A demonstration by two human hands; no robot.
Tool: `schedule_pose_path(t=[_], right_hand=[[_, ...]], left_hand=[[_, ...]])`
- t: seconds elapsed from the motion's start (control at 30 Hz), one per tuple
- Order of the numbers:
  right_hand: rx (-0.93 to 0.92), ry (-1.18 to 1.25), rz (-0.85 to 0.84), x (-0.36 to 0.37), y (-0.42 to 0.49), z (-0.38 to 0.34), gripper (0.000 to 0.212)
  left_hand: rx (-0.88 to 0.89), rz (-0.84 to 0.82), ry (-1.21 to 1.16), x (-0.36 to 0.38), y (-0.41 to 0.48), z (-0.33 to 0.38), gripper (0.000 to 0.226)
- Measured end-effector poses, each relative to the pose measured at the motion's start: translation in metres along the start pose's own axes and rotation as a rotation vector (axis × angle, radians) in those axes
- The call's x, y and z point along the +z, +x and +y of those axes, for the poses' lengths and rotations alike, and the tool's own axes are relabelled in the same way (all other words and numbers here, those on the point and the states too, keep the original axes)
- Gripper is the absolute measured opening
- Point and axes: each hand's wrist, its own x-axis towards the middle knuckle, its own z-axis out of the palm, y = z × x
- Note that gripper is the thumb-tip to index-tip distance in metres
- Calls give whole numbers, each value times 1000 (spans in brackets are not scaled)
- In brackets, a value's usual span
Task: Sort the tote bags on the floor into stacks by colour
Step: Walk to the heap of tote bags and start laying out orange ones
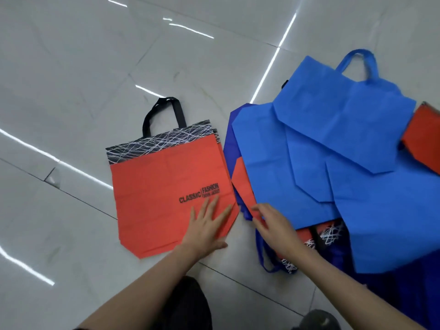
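Left hand (206,231) flat on orange tote (166,186); right hand (273,225) grip pinching pile's orange edge (242,184) (bare floor (71,91) left).

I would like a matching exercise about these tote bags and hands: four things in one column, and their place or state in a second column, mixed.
Things:
1. left hand
2. right hand
3. orange bag with black handle
4. light blue bag with its handle showing

Places or states:
A. top of the mixed pile
B. flat on the orange bag
C. alone on the tiles, left of the pile
D. at the pile's left edge, on an orange piece

Pairs: 1-B, 2-D, 3-C, 4-A
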Motion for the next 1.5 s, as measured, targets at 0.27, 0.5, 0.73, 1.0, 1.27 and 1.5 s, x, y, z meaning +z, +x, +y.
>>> schedule_pose_path(t=[0.27, 0.5, 0.73, 1.0, 1.27, 1.5], right_hand=[[-4, -18, 103, -6, -13, 41, 31], [-16, -106, 288, -70, -28, 91, 26], [385, -207, 656, -163, -32, 230, 29], [683, -301, 581, -245, 7, 334, 75], [590, -365, 799, -221, 25, 330, 42], [82, -464, 764, -137, -12, 207, 45]], left_hand=[[-64, -22, 234, 10, 20, -24, 95], [152, 220, 272, -24, 41, 7, 61], [396, 206, 55, -21, 139, 197, 59], [313, 3, 133, 27, 187, 243, 104], [303, 77, -84, 20, 198, 240, 99], [8, 144, -1327, -48, 182, 266, 57]])
